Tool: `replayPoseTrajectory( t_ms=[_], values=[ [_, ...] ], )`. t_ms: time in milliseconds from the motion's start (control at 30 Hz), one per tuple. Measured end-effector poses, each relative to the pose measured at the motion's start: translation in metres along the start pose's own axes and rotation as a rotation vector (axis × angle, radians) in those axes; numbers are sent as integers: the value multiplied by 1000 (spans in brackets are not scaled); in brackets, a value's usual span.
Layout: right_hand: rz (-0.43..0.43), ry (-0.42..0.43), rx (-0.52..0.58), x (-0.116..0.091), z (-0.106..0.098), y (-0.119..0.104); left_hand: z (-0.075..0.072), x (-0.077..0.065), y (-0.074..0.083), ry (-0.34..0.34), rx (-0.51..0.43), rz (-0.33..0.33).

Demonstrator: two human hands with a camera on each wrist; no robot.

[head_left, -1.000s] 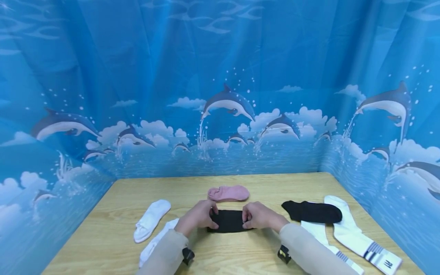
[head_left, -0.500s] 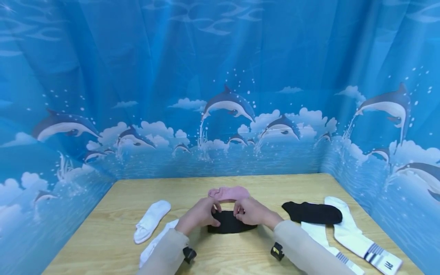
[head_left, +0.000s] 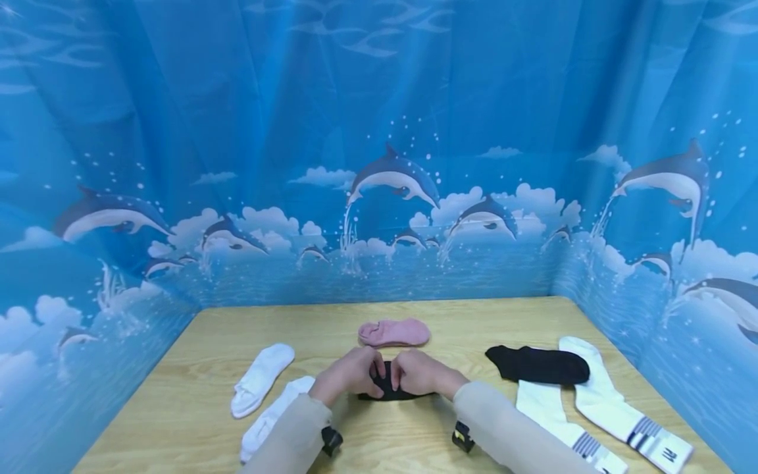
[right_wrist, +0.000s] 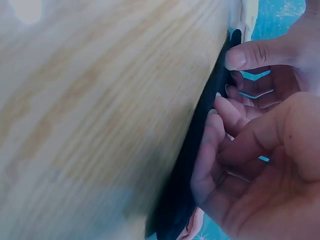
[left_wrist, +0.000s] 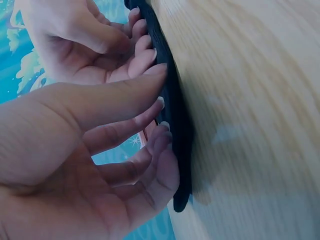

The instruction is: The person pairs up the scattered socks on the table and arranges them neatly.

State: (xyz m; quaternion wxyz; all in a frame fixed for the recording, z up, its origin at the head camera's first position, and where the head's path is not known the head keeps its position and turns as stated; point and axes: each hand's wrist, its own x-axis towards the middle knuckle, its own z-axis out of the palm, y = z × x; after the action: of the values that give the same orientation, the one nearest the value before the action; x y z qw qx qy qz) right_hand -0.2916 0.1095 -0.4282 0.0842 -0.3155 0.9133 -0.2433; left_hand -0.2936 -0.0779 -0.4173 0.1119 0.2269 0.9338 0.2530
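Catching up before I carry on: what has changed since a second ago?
The right hand moved left across the middle black sock and the left hand shifted slightly right, so they are closer together. Both touch the sock; whether either grips it is unclear. The pink sock and the right-side black sock stayed put.

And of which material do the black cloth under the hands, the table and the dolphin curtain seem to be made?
Black cloth: likely knit fabric, matte; no shine, soft rounded edge.
Table: wood or laminate, slightly glossy; pale grain, bright reflection.
Dolphin curtain: thin printed fabric or plastic, soft sheen; hanging folds do not settle which.
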Motion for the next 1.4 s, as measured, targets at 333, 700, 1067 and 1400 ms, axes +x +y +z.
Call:
replayPoseTrajectory(
  t_ms=[333, 700, 1067, 1400],
  values=[
    [69, -9, -9, -6, -6, 10, 0, 2, -4, -14, -11, -61],
    [135, 32, 25, -21, -11, 25, -2, 0, -3, -27, 10, -93],
    [144, -1, 92, -28, -17, 36, -2, -3, 0, -23, 18, -186],
    [184, -6, 97, -27, -20, 37, -5, -4, -1, -14, 42, -214]
  ],
)
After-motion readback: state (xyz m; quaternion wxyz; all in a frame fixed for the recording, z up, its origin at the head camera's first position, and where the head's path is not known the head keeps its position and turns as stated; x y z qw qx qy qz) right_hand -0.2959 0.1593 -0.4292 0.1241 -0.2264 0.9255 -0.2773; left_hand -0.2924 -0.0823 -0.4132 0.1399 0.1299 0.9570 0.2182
